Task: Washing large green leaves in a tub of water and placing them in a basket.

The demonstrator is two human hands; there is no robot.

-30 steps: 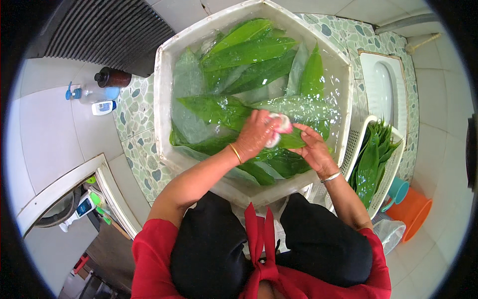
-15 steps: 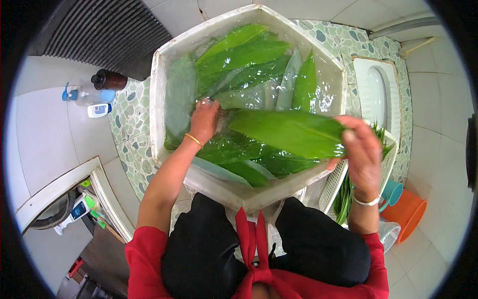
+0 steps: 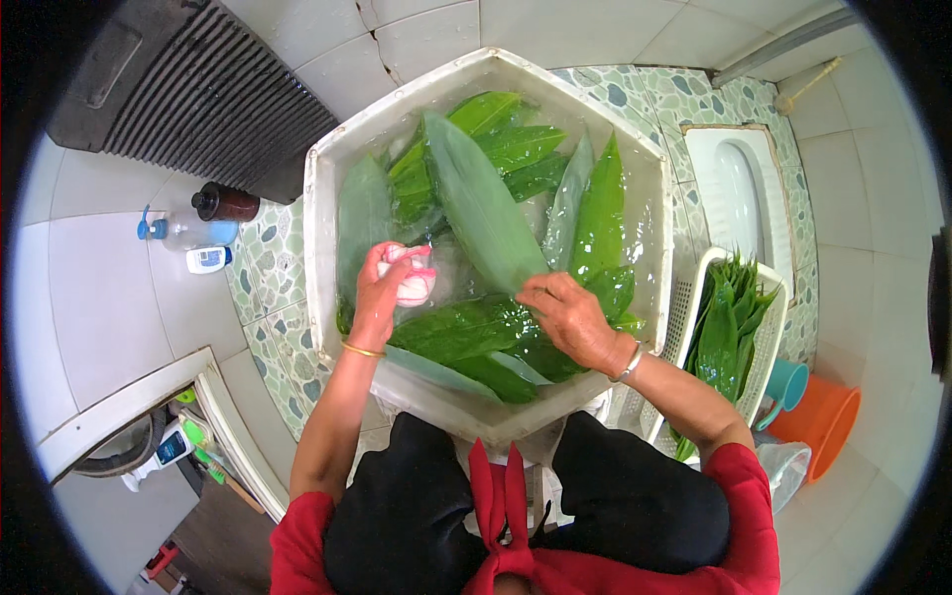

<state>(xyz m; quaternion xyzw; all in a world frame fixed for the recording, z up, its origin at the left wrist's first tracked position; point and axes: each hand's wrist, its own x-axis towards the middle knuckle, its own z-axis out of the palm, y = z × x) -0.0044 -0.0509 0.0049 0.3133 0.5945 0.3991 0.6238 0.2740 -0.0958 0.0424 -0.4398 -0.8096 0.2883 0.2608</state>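
Observation:
My left hand [image 3: 380, 288] is closed on a white cloth with pink edging [image 3: 416, 279], held over the left part of a white basin [image 3: 658, 297] of water. Between the fingers of my right hand [image 3: 567, 315] is the near end of a long leaf [image 3: 481, 203], its dull pale green side up. That leaf slants away to the far left, across the basin. Several broad green leaves lie in the water around it, such as a glossy one [image 3: 600, 213] at the right and a darker one [image 3: 451, 329] close to me.
Right of the basin, a white slotted basket [image 3: 672, 372] holds a bundle of leaves [image 3: 729, 327]. Beyond it is a squat toilet [image 3: 736, 188]. A teal scoop [image 3: 785, 385] and orange bucket [image 3: 821, 426] stand at the right. A ridged black board [image 3: 213, 99] and bottles [image 3: 208, 260] are at the left.
My right hand has moved left from the basin's right rim and now grips a different leaf; the glossy one it held is gone from it. My left hand has risen, showing the cloth.

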